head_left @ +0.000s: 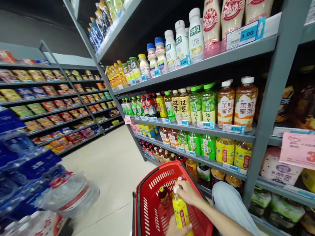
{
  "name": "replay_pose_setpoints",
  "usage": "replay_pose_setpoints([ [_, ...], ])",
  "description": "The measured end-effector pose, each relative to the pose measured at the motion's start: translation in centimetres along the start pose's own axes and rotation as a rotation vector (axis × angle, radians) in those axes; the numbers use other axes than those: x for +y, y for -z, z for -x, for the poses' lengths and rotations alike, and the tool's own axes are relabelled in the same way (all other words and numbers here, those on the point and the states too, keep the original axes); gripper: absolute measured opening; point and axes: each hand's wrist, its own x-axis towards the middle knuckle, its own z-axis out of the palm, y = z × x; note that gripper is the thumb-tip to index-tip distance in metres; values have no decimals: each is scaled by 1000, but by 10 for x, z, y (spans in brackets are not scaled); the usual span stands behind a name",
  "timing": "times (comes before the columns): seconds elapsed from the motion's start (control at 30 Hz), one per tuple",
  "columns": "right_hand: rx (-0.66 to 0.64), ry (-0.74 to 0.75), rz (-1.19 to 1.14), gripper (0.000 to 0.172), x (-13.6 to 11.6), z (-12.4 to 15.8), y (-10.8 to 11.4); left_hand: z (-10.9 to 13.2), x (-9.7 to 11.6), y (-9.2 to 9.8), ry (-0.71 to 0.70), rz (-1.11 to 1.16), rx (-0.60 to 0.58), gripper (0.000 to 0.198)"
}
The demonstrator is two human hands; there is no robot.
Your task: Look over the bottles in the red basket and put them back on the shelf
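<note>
Bottle [180, 209]: judged full, hence fairly heavy; the walls were probably thin plastic, firm while sealed but yielding to a hard squeeze, and unlikely to shatter.
Surface: smooth and likely slippery if damp.
Hold: best taken, it seemed, round the body, with the neck as a second grip.
Look: bright yellow, with a red panel, pale lettering and a white cap [176, 189].
Left hand [177, 229]: wrapped round the lower body, thumb across the front.
Right hand [186, 192]: fingers bent beside the neck; whether they gripped this bottle could not be told.
Second cap [179, 178]: white, just behind the first; what lay beneath it was hidden.
Position: the bottle was tilted above the red basket [141, 203], in which a dark bottle [164, 197] with a yellow top showed.
</note>
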Motion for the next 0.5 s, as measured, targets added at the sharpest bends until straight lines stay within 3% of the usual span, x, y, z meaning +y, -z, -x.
replay_pose_setpoints([
  [0.1,129,-74,-389,25,-4,1,-2,16,25,20,-86,82,158,99],
  [0.17,30,-127,-609,38,-11,7,-8,27,40,37,-136,135,202,93],
  [0.23,-144,-101,-761,48,-20,15,-19,33,52,54,-173,189,179,91],
  [0.3,-210,-49,-853,51,-27,22,-33,36,60,70,-164,198,140,94],
  [0.4,-120,-90,-905,52,-32,28,-50,36,69,86,-141,110,69,96],
  [0.5,3,-257,-880,53,-31,30,-56,35,73,80,-122,77,25,95],
])
